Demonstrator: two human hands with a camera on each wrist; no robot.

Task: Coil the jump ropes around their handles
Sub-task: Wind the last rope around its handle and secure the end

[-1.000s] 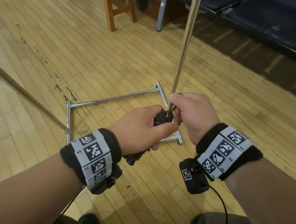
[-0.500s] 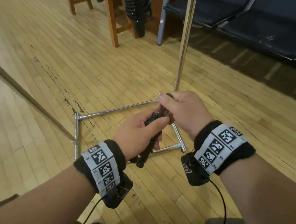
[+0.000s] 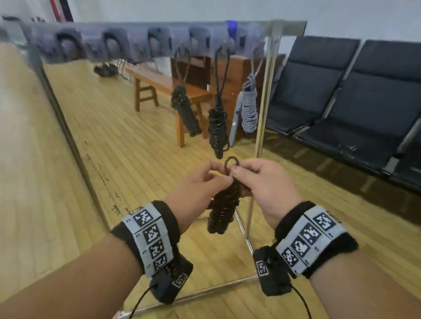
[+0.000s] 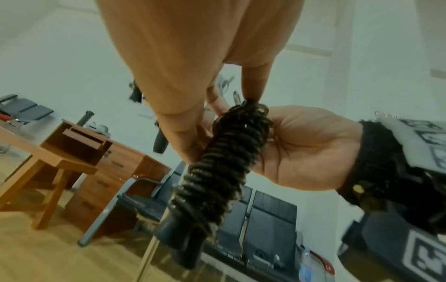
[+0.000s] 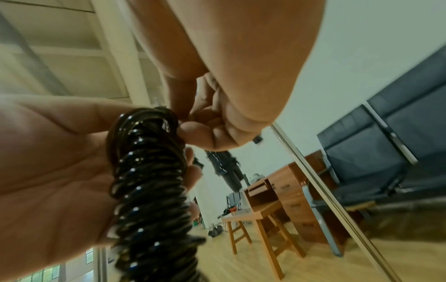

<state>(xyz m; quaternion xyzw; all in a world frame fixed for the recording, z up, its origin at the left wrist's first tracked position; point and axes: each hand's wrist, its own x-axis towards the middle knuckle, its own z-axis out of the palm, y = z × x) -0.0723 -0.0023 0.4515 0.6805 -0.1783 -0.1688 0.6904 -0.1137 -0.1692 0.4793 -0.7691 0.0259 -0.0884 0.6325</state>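
Note:
A black jump rope [image 3: 222, 205] wound tightly round its handles hangs upright between my hands, with a small loop [image 3: 231, 162] sticking up at its top. My left hand [image 3: 216, 171] pinches the top of the bundle from the left. My right hand [image 3: 236, 171] pinches the loop from the right, its other fingers curled behind the coils. The left wrist view shows the bundle [image 4: 224, 162] against the right palm [image 4: 301, 148]. The right wrist view shows the coils [image 5: 149, 181] lying against the left palm [image 5: 60, 162]. The handle ends stick out below.
A metal rack stands just ahead, its upright pole [image 3: 262, 113] behind my right hand and its base bar [image 3: 195, 295] on the wooden floor. Two black coiled ropes [image 3: 217, 125] and a grey one [image 3: 249, 107] hang from it. Dark chairs [image 3: 358, 95] right, wooden bench [image 3: 160, 83] behind.
The view has swung up from the floor to the rack. Both hands have lifted the bundle, and it now hangs upright with its top loop pinched.

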